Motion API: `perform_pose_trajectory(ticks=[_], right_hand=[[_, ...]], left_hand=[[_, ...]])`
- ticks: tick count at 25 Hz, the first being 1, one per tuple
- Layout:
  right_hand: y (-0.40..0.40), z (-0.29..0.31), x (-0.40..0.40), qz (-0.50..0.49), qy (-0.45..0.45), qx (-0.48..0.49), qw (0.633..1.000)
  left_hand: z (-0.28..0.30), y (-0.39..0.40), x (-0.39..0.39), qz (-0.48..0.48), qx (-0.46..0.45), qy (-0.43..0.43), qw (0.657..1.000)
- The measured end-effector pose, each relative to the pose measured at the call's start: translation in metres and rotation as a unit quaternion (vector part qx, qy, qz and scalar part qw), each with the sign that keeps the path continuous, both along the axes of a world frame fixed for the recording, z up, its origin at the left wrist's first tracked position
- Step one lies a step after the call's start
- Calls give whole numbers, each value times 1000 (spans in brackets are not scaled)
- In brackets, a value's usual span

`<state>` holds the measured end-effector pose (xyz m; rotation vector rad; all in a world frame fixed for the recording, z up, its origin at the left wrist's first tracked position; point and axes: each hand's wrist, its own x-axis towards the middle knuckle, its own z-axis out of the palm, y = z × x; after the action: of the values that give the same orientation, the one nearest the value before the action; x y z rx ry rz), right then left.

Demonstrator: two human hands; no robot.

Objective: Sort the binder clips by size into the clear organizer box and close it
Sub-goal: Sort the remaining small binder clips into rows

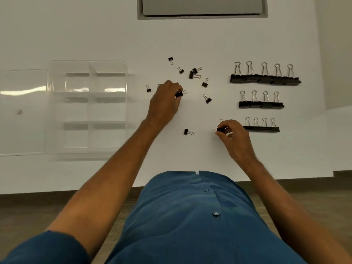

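Several small black binder clips lie scattered on the white table around point(194, 73). My left hand point(165, 103) pinches one small clip point(179, 94) in that scatter. My right hand point(234, 136) pinches another clip point(221, 129) just left of the shortest row. At the right, three rows of clips are lined up by size: large point(264, 79), medium point(261, 104), smaller point(262, 128). The clear organizer box point(87, 109) stands open at the left, its compartments showing nothing inside, its lid point(21, 111) lying flat to its left. One clip point(187, 132) lies between my hands.
A grey recessed panel point(202, 8) sits in the table at the top. The table's front edge point(76, 191) runs close to my body, with wood floor below. A step in the table edge shows at the far right point(335, 172).
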<state>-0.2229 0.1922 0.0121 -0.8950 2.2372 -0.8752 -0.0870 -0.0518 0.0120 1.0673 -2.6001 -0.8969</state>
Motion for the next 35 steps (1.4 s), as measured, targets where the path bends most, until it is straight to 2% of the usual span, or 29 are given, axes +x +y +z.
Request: perform_pose_trajectory(ticks=[7, 12, 21, 35], right_hand=[[85, -6, -15, -33, 2, 59, 998], [123, -12, -41, -18, 29, 71, 997], [139, -26, -81, 9, 32, 47, 998], [139, -40, -102, 79, 41, 12, 996]], left_hand=[[-13, 137, 2, -144, 61, -4, 988], [-28, 197, -28, -221, 44, -48, 973], [-37, 235, -82, -172, 44, -47, 983], [-40, 256, -108, -116, 54, -28, 991]])
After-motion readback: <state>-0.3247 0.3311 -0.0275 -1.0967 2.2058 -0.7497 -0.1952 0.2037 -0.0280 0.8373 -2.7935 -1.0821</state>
